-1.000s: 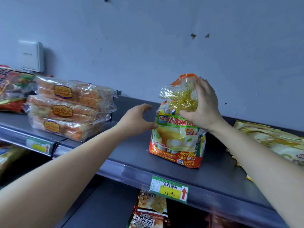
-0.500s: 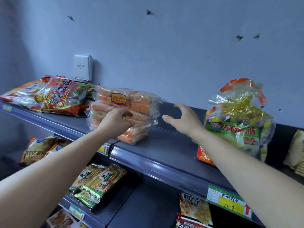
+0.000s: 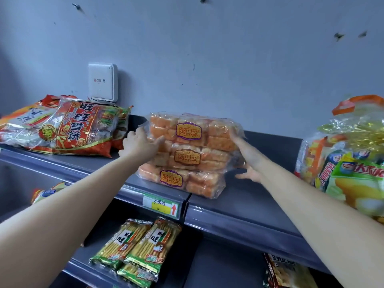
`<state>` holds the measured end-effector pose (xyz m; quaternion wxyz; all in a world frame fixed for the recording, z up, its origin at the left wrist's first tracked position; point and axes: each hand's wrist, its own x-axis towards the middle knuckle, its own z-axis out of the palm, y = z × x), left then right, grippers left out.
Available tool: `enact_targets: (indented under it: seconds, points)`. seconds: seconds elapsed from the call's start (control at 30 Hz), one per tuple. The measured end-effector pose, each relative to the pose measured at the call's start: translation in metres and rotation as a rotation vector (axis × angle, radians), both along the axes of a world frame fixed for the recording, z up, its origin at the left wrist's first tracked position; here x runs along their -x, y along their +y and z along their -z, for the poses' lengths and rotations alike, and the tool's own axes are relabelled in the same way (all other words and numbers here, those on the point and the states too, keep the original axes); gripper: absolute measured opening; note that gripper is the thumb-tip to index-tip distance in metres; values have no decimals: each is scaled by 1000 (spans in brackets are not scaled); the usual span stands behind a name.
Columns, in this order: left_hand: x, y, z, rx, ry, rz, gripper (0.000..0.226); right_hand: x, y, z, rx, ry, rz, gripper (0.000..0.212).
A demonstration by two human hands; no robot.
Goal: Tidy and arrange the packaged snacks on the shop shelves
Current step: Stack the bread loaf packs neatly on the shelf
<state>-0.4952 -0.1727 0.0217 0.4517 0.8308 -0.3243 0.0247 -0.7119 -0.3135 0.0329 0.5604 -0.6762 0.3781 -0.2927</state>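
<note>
Head view: the camera is looking forward and down along two bare forearms toward grey shop shelves.
Stack of cake packs [image 3: 190,156]: three clear-wrapped packs of orange cake are lying one on another at the middle of the upper shelf [image 3: 249,204]. Each is showing an oval label, and the bottom pack is sitting a little forward of the two above.
Left hand [image 3: 139,143]: it is pressing against the stack's left end, with its fingers fairly straight and its thumb reaching across the front of the packs. It is not curling round anything.
Right hand [image 3: 247,161]: it is lying against the stack's right end, with its fingers stretching up to the top pack's wrapper and one digit splaying low beside the bottom pack. It is likewise uncurled.
Hands together: they are standing apart, with the stack between them.
Red rice cracker bag [image 3: 81,129]: it is lying flat on the same shelf, near the stack on its left.
Green and yellow bag [image 3: 353,163]: it is standing at the right edge of the view, well apart from the stack.
Price tag [image 3: 161,204]: it is hanging on the shelf's front lip just below the stack and is showing a red arrow.
Stick biscuit packs [image 3: 135,248]: they are lying side by side on the lower shelf.
White wall box [image 3: 102,82]: it is sitting on the wall behind the red bag.
</note>
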Motion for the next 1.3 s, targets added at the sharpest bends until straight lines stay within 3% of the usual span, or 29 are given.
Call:
enact_targets:
  seconds: [0.1,0.23,0.33,0.43,0.5,0.57,0.6,0.7,0.77,0.87,0.93,1.07,1.2,1.3]
  points:
    - [-7,-5,-2,171,198,134,92,-4,-10,-6,-56,-42,6,107]
    - [-11,-16,-12,262,353,159,103,-7,-20,-20,-158,-123,-54,74]
    - [-12,-26,-18,327,467,133,107,-8,-27,-28,-90,-71,-25,32]
    - [-11,-32,-23,355,489,97,103,-11,-33,-39,-59,-68,-12,25]
    - [-13,-35,-25,386,450,87,90,-14,-41,-38,-104,-79,-58,32]
    - [-17,-37,-31,451,390,85,63,-18,-51,-35,-132,-96,-30,59]
    - [-19,-38,-34,466,362,95,56,-20,-54,-33,-139,-101,-3,63]
    - [-21,-42,-44,503,315,137,46,-27,-59,-34,-110,-196,6,39]
    - [-22,-46,-49,518,340,184,41,-30,-63,-36,-92,-274,26,46]
    - [-28,-55,-57,516,339,273,55,-29,-71,-43,-63,-379,31,70]
    - [-36,-63,-62,462,241,289,55,-29,-76,-51,-49,-431,23,86]
    - [-48,-74,-63,235,85,329,61,-34,-79,-61,121,-611,210,59]
    - [-55,-76,-52,-319,-100,282,96,-43,-90,-48,363,-605,453,44]
    - [-60,-77,-48,-449,85,327,104,-45,-98,-41,484,-555,561,42]
